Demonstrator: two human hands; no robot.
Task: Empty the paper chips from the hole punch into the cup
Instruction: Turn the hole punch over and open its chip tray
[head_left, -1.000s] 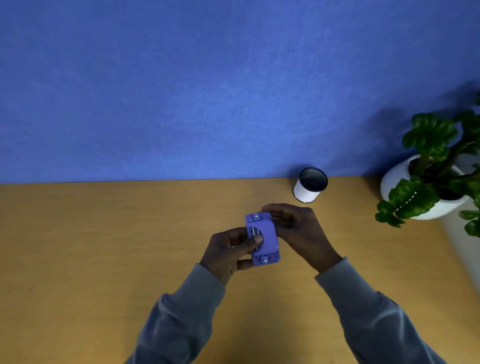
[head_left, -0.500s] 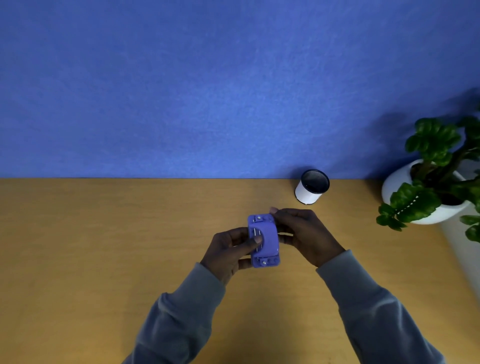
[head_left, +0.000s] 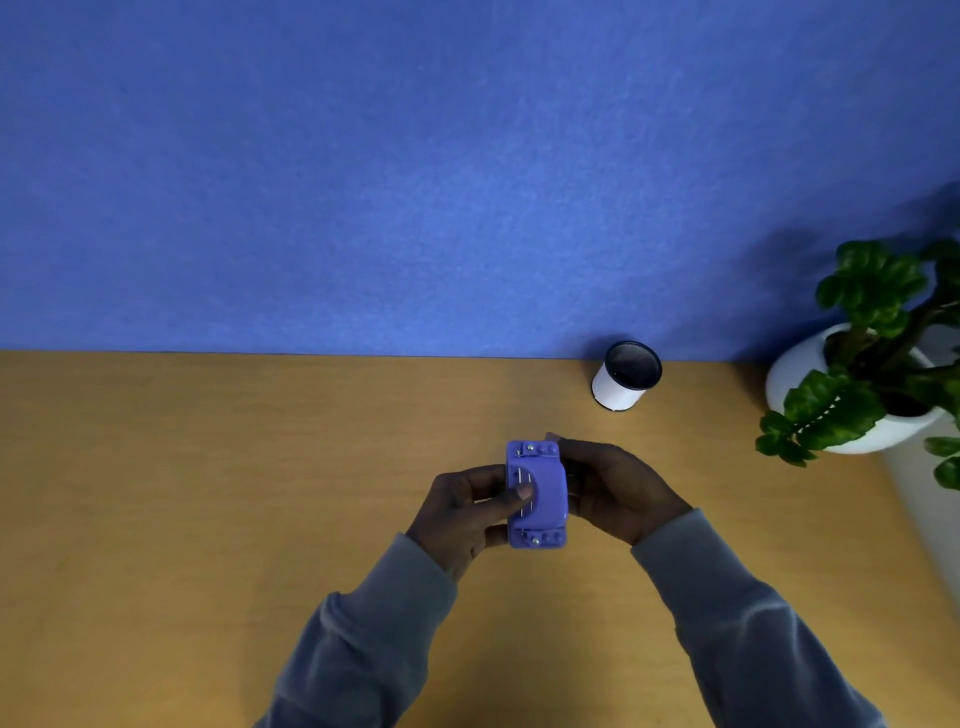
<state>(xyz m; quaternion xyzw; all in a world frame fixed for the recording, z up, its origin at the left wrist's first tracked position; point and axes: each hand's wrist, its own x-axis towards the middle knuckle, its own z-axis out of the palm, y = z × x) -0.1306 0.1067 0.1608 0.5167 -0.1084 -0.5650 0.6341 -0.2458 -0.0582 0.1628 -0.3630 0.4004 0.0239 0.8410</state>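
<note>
Wood table (head_left: 208, 493) meets blue wall (head_left: 363, 182) (cup (head_left: 626, 375) near it); both hands clamp the hole punch (head_left: 537, 493).

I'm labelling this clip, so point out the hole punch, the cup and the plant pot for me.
Hole punch (head_left: 540, 493): head view, middle of its purple body, between the two hands.
Cup (head_left: 618, 389): head view, white side wall below the dark rim.
Plant pot (head_left: 795, 371): head view, left of its white wall.

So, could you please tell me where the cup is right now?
In the head view, the cup stands upright at the table's far edge against the blue wall, right of centre, between the hole punch and the potted plant.
</note>
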